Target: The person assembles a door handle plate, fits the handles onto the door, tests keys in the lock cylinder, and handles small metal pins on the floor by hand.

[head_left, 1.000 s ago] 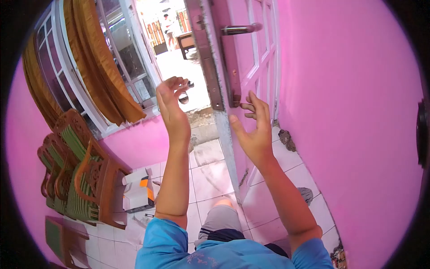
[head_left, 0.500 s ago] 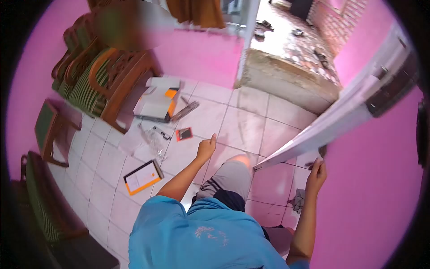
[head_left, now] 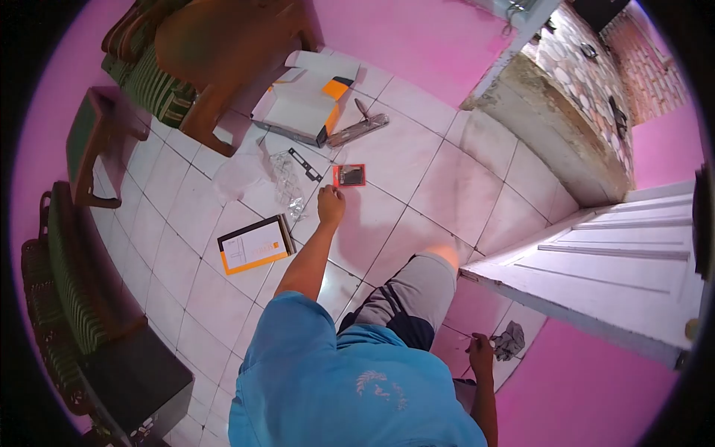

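Note:
My left hand (head_left: 331, 205) is over the floor tiles just below a small red and black packet (head_left: 349, 175), its fingers curled; whether it touches the packet or holds anything is too small to tell. Above it lie a dark metal plate (head_left: 305, 165), a long metal handle piece (head_left: 357, 131), clear crumpled plastic (head_left: 287, 183) and an opened white, grey and orange box (head_left: 302, 104). A flat orange-edged box (head_left: 255, 243) rests to its lower left. My right hand (head_left: 480, 349) hangs low at my right side, beside a grey crumpled cloth (head_left: 509, 340), fingers bent, contents unclear.
The white door (head_left: 611, 261) stands open at the right, its edge close to my knee. Behind it is a raised concrete step (head_left: 551, 123). A wooden chair (head_left: 231, 59), a small stool (head_left: 93, 149), a green-striped seat (head_left: 74, 283) and a dark table (head_left: 134, 380) line the left.
The view has turned down and left from the door to the floor. My left hand has come close to the red packet, and my right hand has dropped lower, away from the door.

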`<state>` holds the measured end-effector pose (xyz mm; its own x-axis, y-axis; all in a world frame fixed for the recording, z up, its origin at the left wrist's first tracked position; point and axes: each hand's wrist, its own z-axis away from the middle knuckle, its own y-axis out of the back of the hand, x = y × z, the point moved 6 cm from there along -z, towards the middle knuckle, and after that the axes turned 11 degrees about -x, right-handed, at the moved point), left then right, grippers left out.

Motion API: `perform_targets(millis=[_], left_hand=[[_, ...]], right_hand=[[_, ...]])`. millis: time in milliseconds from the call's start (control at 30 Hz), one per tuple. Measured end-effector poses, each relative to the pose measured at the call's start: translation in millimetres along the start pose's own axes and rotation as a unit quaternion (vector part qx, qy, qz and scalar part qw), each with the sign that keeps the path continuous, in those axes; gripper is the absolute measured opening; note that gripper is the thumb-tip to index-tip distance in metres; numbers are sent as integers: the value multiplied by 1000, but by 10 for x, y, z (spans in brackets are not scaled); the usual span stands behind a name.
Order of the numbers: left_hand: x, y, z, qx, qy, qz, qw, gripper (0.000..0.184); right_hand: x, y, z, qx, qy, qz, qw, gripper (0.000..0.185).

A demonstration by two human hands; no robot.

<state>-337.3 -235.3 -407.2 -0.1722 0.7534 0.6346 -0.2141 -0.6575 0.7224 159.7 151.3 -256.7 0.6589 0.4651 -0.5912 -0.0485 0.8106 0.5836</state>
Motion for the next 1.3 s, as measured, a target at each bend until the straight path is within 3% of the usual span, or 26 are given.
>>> perform_targets(millis=[200,267,300,367,400,467,567,667,733,800,900,1067,1133,1300], left_hand=[[-322,20,-305,2,-13,-22,1000,23],[-179,18,-301,25,-103,-84,991,28],[-163,22,-327,22,-102,-85,991,28],[-6,-94,-399,-57,-185,-177,965,44],[87,-64,-418,-61,-185,-176,965,44],[425,-13,-401,-69,-275,-223,933,66],[560,-117,-552,-105,-322,-252,907,82],[315,-399,-904,-158,-271,-352,882,91],[469,-291,-876,-163,-257,-347,887,84],[443,-271,-886,-221,-192,-298,909,76],[402,-284,-824,-189,-186,-195,944,67],[297,-451,-717,-183,-74,-12,980,71],[414,-454,-550,-193,-47,62,978,71],[1187,-367,204,-241,-4,234,942,66]], right_hand=[[167,-271,-122,-64,-33,-2,997,25],[153,-308,-174,-77,-33,5,997,26],[150,-310,-194,-79,-31,21,996,26],[152,-309,-234,-82,-32,38,995,26],[137,-301,-253,-80,-28,43,996,26],[187,-297,-273,-76,-29,47,996,27],[269,-316,-298,-65,-6,69,995,26],[164,-282,-385,-66,-13,56,996,25],[79,-250,-408,-57,-27,48,997,25],[-1,-225,-409,-54,-38,34,997,24],[-96,-228,-465,-48,-30,22,998,24],[-657,-148,-586,-43,-34,-29,998,24],[-1126,-123,-719,-14,4,-142,990,23],[-2495,-328,-1439,-3,219,-73,973,47]])
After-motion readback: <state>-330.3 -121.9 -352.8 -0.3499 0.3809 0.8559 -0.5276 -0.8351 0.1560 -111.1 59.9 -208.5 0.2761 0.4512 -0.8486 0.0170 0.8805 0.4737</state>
